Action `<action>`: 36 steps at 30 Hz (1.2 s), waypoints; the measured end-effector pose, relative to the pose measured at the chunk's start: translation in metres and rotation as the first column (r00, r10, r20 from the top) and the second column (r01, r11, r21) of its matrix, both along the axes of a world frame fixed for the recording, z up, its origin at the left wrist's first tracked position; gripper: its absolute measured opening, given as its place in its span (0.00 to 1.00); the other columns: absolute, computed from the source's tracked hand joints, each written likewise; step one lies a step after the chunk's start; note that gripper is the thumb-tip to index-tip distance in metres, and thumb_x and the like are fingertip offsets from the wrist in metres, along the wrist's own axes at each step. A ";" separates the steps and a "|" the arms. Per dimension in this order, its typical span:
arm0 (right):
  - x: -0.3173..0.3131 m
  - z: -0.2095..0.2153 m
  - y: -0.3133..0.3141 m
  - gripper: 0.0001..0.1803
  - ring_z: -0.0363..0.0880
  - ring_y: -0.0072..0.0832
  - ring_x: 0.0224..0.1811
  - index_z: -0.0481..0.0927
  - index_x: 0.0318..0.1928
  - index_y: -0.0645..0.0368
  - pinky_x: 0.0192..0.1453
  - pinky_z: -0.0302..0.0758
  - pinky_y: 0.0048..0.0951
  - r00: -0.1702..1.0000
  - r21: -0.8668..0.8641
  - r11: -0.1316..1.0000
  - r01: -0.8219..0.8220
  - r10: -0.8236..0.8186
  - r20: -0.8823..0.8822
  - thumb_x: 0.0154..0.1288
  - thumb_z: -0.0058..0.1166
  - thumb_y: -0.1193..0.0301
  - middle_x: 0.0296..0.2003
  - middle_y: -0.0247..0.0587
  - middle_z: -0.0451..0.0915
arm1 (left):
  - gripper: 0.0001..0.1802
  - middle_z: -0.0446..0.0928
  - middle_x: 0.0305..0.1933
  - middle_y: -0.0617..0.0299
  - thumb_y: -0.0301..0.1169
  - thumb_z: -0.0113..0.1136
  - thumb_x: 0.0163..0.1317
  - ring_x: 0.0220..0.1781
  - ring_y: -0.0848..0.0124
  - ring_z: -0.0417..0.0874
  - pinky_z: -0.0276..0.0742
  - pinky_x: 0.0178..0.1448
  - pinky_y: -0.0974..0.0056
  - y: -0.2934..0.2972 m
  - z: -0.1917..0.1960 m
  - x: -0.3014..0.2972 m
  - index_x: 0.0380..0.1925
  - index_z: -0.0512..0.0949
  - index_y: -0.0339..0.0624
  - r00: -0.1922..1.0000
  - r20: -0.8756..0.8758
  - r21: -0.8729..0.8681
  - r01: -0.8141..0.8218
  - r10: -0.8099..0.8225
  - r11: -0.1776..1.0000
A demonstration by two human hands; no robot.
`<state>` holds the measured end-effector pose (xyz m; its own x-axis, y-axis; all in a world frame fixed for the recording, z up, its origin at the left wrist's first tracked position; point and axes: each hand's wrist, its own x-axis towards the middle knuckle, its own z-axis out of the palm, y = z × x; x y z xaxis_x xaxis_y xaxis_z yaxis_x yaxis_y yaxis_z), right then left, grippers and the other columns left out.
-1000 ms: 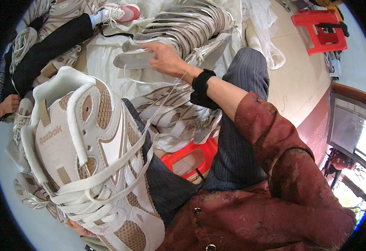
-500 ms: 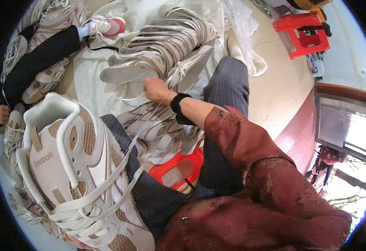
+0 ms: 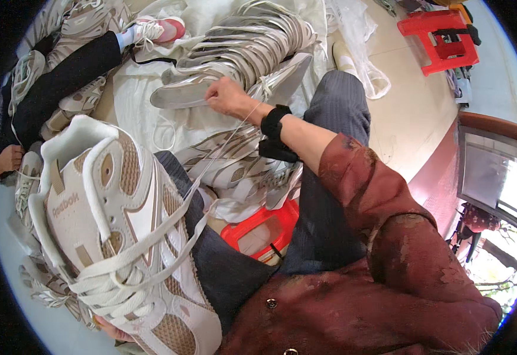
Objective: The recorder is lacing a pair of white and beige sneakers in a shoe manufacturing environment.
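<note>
A large white-and-beige sneaker (image 3: 146, 236) is close in front of me at the left, tilted on its side, with a flat off-white lace through its lower eyelets. My left hand (image 3: 113, 330) shows only in part below the sneaker and supports it; most of its fingers are hidden. The shoelace (image 3: 217, 157) stretches from the sneaker up past my right wrist. Closed around the lace, my right hand (image 3: 229, 96) is extended ahead, in front of a row of similar sneakers (image 3: 252, 50). A black band (image 3: 275, 127) circles my right wrist.
More sneakers (image 3: 229, 154) lie between my legs, behind a red plastic stool (image 3: 264, 231). Another red stool (image 3: 438, 41) stands far right. White plastic sheeting (image 3: 134, 106) covers part of the floor. At left are another person's leg (image 3: 72, 77) and hand (image 3: 8, 160).
My right hand has moved slightly away and to the right, drawing the shoelace tauter. The view has shifted a little; the sneaker stays in my left hand.
</note>
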<state>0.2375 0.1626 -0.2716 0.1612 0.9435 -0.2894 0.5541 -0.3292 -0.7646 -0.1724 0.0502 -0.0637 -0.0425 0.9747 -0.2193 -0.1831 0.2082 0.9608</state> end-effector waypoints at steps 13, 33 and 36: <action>0.027 0.041 -0.066 0.12 0.82 0.51 0.39 0.81 0.40 0.64 0.42 0.78 0.44 0.696 -0.423 0.672 -0.608 0.708 0.123 0.55 0.52 0.73 0.36 0.54 0.83 | 0.27 0.73 0.62 0.51 0.46 0.46 0.73 0.59 0.60 0.77 0.74 0.62 0.53 -0.007 0.030 0.016 0.63 0.68 0.40 0.993 0.119 -0.060 -0.002 0.009 0.998; 0.107 0.040 -0.086 0.09 0.69 0.41 0.55 0.84 0.35 0.51 0.53 0.67 0.52 0.516 -0.078 0.997 0.009 0.062 0.854 0.51 0.59 0.73 0.45 0.36 0.75 | 0.29 0.73 0.63 0.52 0.48 0.47 0.71 0.60 0.60 0.77 0.73 0.63 0.52 -0.014 0.061 0.061 0.64 0.68 0.40 0.949 0.314 -0.142 0.030 0.016 0.989; 0.107 0.039 -0.087 0.09 0.70 0.40 0.53 0.85 0.35 0.49 0.53 0.65 0.53 0.490 -0.064 0.998 -0.025 0.068 0.869 0.52 0.58 0.73 0.44 0.36 0.75 | 0.28 0.73 0.63 0.52 0.48 0.47 0.72 0.60 0.61 0.76 0.73 0.63 0.53 -0.013 0.059 0.058 0.63 0.68 0.40 0.948 0.316 -0.122 0.008 0.032 0.992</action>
<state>0.3449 0.0756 -0.2326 0.3077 0.9494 -0.0628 0.9460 -0.2982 0.1275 -0.1147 0.0369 -0.0049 0.0366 0.9401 -0.3389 -0.4768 0.3144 0.8208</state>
